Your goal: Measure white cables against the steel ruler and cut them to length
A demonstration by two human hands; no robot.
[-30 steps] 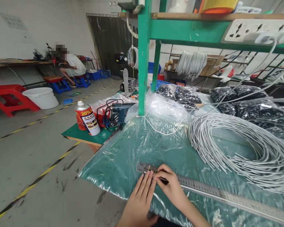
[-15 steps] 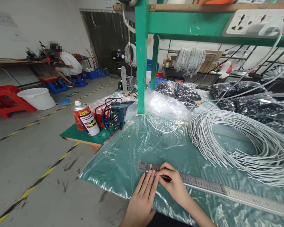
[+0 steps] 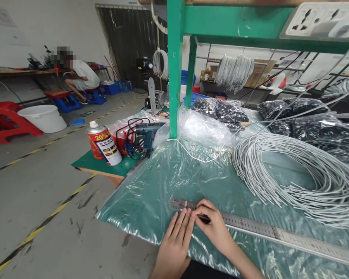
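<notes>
At the bottom middle of the frame I see my left hand (image 3: 174,244) lying flat, fingers straight and together, tips pressing near the end of the long metal ruler (image 3: 250,228). My right hand (image 3: 213,228) is just beside it, touching it — fingers pinched tight on a thin black piece (image 3: 204,219) over the ruler. The ruler runs off to the lower right on the clear plastic sheet (image 3: 151,193). A big coil of white wire (image 3: 293,178) sits at the right — a spray can (image 3: 103,143) stands at the left.
</notes>
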